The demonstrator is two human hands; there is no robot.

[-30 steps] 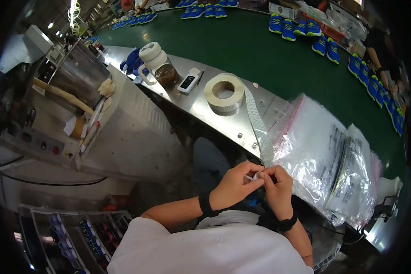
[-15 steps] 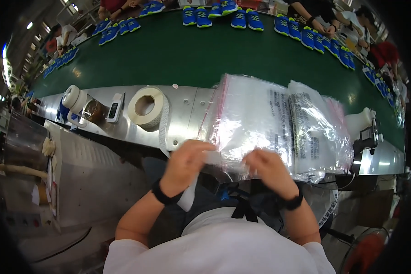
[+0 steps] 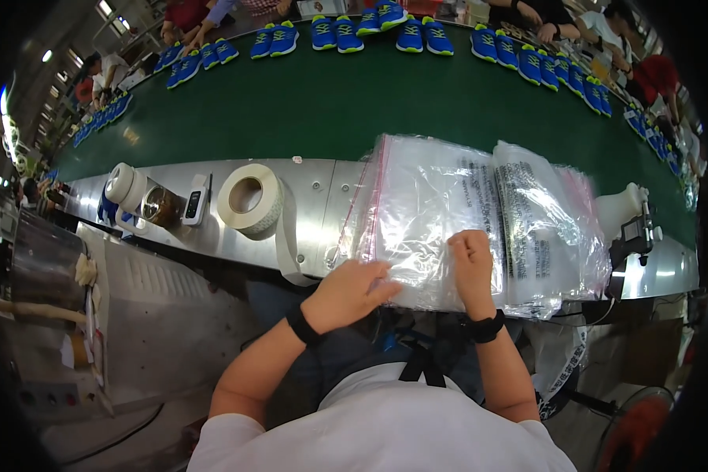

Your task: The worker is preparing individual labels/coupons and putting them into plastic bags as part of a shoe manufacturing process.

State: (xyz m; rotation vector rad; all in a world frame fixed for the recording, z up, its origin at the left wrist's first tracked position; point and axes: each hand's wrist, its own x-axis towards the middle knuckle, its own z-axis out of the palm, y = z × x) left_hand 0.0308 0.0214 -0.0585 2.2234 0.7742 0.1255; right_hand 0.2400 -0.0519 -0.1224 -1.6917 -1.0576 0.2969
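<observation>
The clear plastic bags (image 3: 425, 204) lie in a pile on the metal table (image 3: 322, 212). I judge them light, soft and slippery, so it is better to pinch one by its near edge. My left hand (image 3: 352, 295) is loosely spread at their near left corner; my right hand (image 3: 472, 263) is curled over them, holding what, I cannot tell. Leftward is a label roll (image 3: 269, 202).
</observation>
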